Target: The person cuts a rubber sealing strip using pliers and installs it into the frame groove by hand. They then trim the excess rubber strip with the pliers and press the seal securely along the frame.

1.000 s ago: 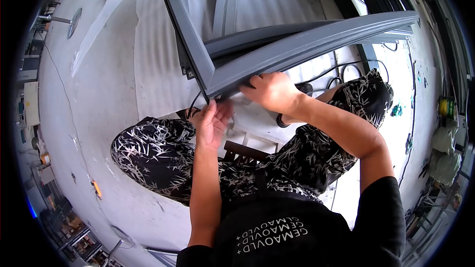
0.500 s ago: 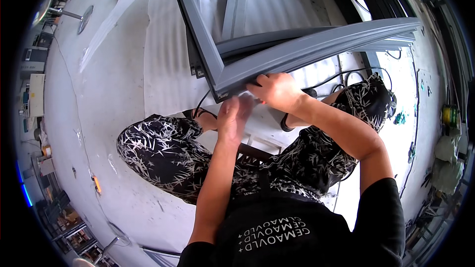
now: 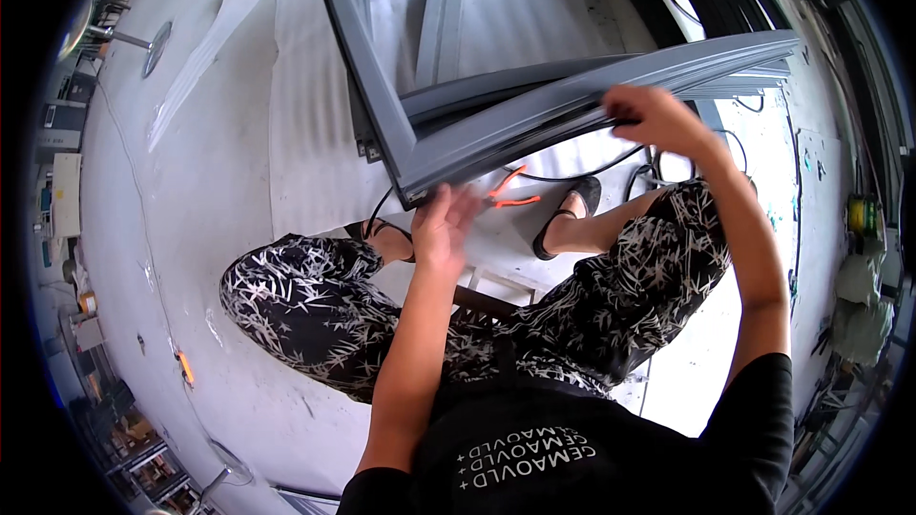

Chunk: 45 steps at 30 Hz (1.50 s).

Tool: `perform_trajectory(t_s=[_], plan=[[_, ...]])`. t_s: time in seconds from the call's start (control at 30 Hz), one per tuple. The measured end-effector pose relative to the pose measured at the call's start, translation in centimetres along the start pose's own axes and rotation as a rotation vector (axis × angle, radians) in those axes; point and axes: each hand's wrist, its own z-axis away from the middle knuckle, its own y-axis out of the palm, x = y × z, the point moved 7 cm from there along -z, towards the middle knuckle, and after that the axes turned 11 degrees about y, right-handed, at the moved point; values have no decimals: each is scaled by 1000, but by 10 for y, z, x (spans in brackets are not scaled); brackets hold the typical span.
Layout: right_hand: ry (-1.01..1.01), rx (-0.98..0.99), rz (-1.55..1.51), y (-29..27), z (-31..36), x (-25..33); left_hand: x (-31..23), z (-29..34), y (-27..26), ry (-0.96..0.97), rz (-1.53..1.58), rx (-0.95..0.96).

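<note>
A grey metal window or door frame (image 3: pixel 515 114) stands tilted in front of me, its near corner pointing toward my lap. My right hand (image 3: pixel 658 119) is closed at the underside of the near rail, fingers curled around a thin black strip (image 3: pixel 563 133) that runs along this edge. By the near corner is my left hand (image 3: pixel 444 229), palm turned up and fingers apart, slightly blurred. Pliers with orange handles (image 3: pixel 517 200) show just right of its fingers. Their jaws are hidden, and I cannot tell whether the hand touches them.
Black cable (image 3: pixel 582 175) loops across the floor beneath the frame. White foam sheeting (image 3: pixel 315 133) lies under its left side. An orange-yellow tool (image 3: pixel 184 367) lies on the floor at left. Shelves with boxes and tools line the far left; a grey-green bundle (image 3: pixel 863 305) is at right.
My right hand has moved right and up along the rail, away from the left hand, uncovering the orange-handled pliers. The left hand stays near the corner.
</note>
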Motion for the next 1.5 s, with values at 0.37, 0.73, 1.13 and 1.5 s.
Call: perform_trajectory(t_s=[0.37, 0.73, 1.13, 1.5], plan=[[389, -417, -179, -76, 47, -177, 11, 8, 25, -57, -35, 97], [272, -570, 25, -88, 48, -155, 28, 15, 74, -113, 16, 283], [254, -638, 91, -88, 50, -139, 55, -3, 93, -45, -15, 258], [250, -601, 117, -87, 47, -141, 69, -13, 99, -73, 47, 248]])
